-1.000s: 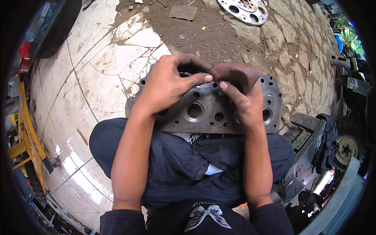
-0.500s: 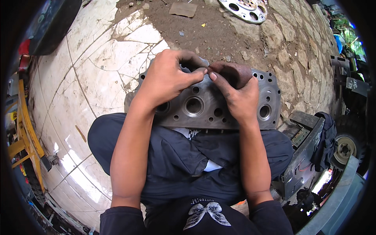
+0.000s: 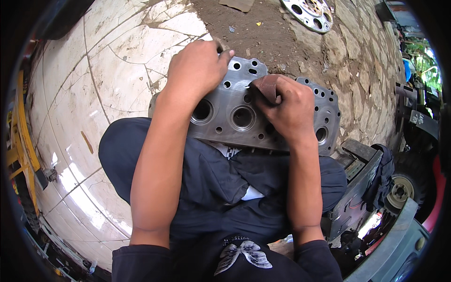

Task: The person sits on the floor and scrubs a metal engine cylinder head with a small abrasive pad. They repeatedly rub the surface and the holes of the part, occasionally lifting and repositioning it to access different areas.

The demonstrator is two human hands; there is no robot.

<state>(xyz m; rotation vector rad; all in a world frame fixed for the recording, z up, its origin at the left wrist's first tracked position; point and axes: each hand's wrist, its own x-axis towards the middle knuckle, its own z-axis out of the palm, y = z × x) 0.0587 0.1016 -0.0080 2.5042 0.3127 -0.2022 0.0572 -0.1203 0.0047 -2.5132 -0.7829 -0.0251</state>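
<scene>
A grey metal cylinder head [image 3: 221, 130] with round ports and small holes lies in front of my crossed legs. My left hand [image 3: 197, 68] is at its far left edge, fingers curled over that edge and thumb pointing right. The fingertips are hidden behind the metal. In my right hand [image 3: 289, 105] is a folded piece of reddish-brown sandpaper [image 3: 268, 88], held down at the middle of the flat face. The fingers are closed round it, covering some of the holes.
A round metal plate with holes [image 3: 310, 13] lies on the dirt and stone ground at the far right. Cracked white tiles [image 3: 112, 89] spread to the left, near a yellow frame [image 3: 26, 145]. To the right stand a dark metal box [image 3: 357, 188] and a wheel [image 3: 401, 190].
My left hand has let go of the sandpaper and moved left to the cylinder head's edge. My right hand has turned over and now holds the folded sandpaper against the metal face.
</scene>
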